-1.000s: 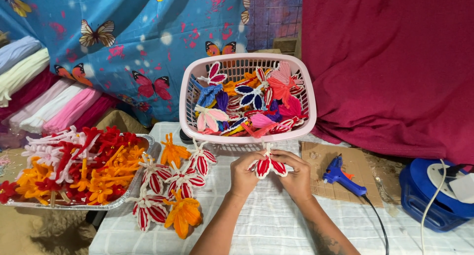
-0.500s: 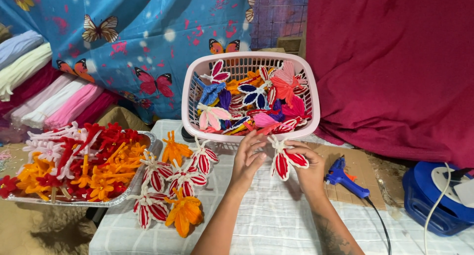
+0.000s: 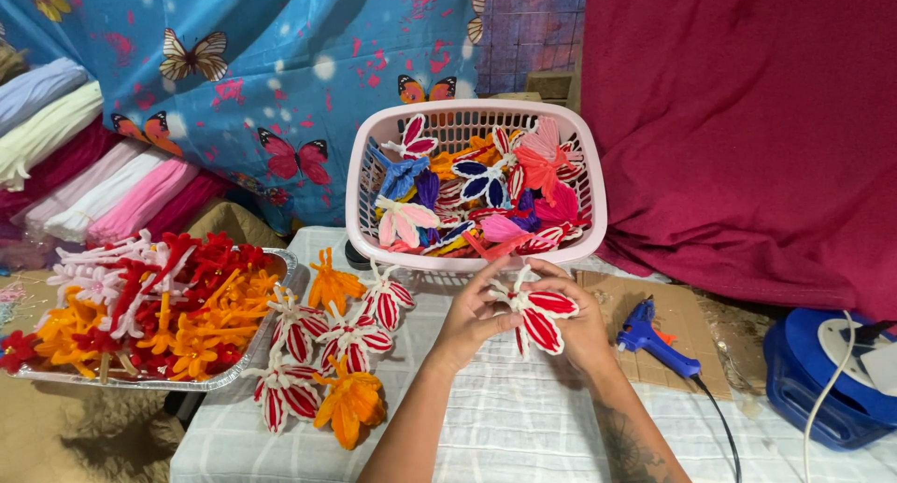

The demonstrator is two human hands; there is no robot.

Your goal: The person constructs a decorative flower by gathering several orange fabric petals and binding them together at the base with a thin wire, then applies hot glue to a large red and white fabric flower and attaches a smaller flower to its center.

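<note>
in hand: one red-and-white flower [image 3: 540,317], held up just in front of the basket [image 3: 360,179], over the white cloth [image 3: 523,427]

left hand: left hand [image 3: 470,317] has thumb and fingertips pinched on the flower's left side, near its white centre

right hand: right hand [image 3: 584,329] is cupped behind and under the flower, fingers closed on its right petals, so both hands are clamped on the same piece

look of it: petals are spread and filled in, so it reads to me as pretty much built; looks like the fingers are just fiddling with the middle, can't tell exactly what

done pile: a bunch of matching finished flowers [image 3: 332,338] lie on the cloth to the left of the hands, plus a couple of orange ones [image 3: 350,404] mixed in

basket: already packed with finished ones in pink, blue, purple, red and orange

stock left: the foil tray [image 3: 266,338] on the far left is heaped with red, orange and white pieces [image 3: 140,305], so I'd say there's loads still to go

glue gun: blue glue gun [image 3: 654,338] lies on cardboard just right of the right hand, nobody touching it

overall guess: well into a batch, this flower close to finished, nowhere near the end of the pile
</note>
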